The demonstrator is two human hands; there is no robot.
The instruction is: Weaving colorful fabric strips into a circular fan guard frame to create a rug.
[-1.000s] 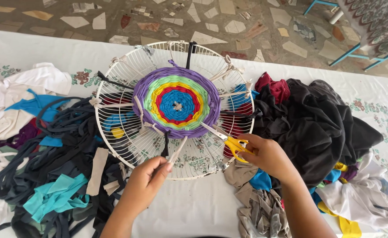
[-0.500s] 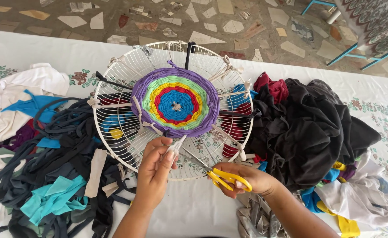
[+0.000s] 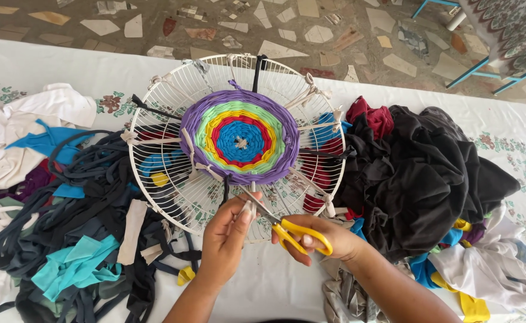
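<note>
head view: white table cloth (image 3: pixel 48 66) with flower print, stone-chip floor (image 3: pixel 227 24) behind, blue chair legs (image 3: pixel 484 66) top right. round wire grill (image 3: pixel 173 179) lies flat mid-table, colourful woven circle (image 3: pixel 239 137) in its middle. left hand (image 3: pixel 227 239) pinches a pale strip (image 3: pixel 248 206) at the grill's near edge. right hand (image 3: pixel 329 239) grips yellow scissors (image 3: pixel 296 233), blades at the strip. dark cloth strips (image 3: pixel 83 203) left, black clothes pile (image 3: pixel 430 173) right.

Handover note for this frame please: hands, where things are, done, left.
Left hand: pinches a pale fabric strip at the near rim of the white wire frame.
Right hand: holds yellow-handled scissors, blades at that strip.
Done: round woven piece fills the frame's centre, purple outermost.
Left: strip not visibly cut; outer frame bare. Fabric strips left, dark cloth pile right.
</note>
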